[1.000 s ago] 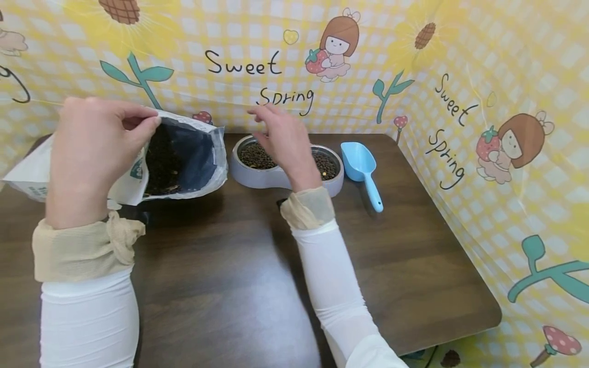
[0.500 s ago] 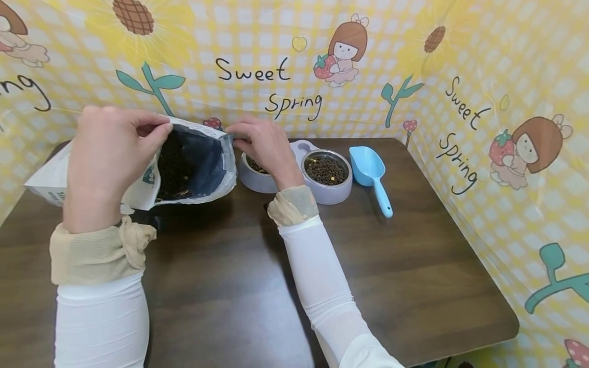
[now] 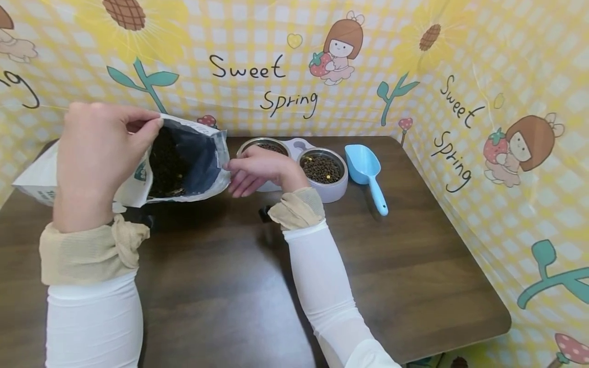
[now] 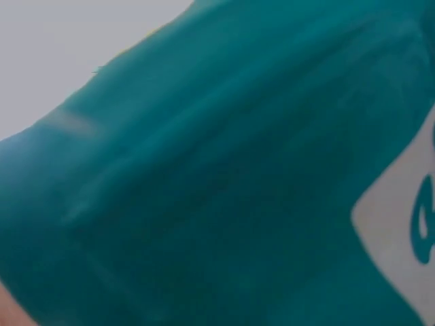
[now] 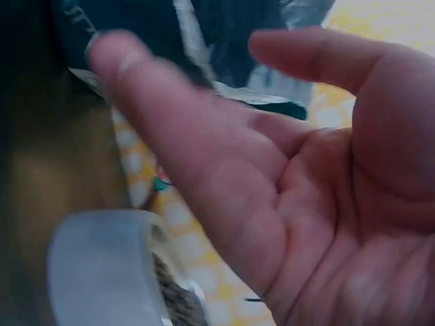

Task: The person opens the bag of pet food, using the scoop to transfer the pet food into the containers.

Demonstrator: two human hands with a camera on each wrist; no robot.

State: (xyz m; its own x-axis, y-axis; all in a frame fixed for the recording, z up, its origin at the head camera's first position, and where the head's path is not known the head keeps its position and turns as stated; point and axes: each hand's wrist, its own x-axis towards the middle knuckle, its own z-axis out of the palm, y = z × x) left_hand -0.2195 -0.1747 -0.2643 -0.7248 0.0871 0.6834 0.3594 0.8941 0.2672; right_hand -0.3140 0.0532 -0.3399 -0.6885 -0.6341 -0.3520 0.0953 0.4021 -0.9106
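Observation:
My left hand [image 3: 94, 158] pinches the top edge of an opened white bag [image 3: 199, 159] between thumb and fingers. Through its wide mouth show a dark lining and brown pellets [image 3: 165, 171] that look like pet kibble. Teal printed bag surface [image 4: 217, 163] fills most of the left wrist view. At the bag's right rim is my right hand [image 3: 267, 167], fingers extended and thumb apart in the right wrist view, holding nothing. Just behind that hand stands a double pet bowl [image 3: 333, 191], partly covered by it, with brown kibble in both steel dishes.
A light blue scoop [image 3: 362, 162] lies right of the bowl, handle toward me. The brown table [image 3: 395, 276] meets a yellow checked cloth [image 3: 248, 30] behind and at the right.
My right hand moved left from over the bowl to the bag's upper right corner, then dropped along its right rim with the fingers opening. The left hand keeps pinching the bag.

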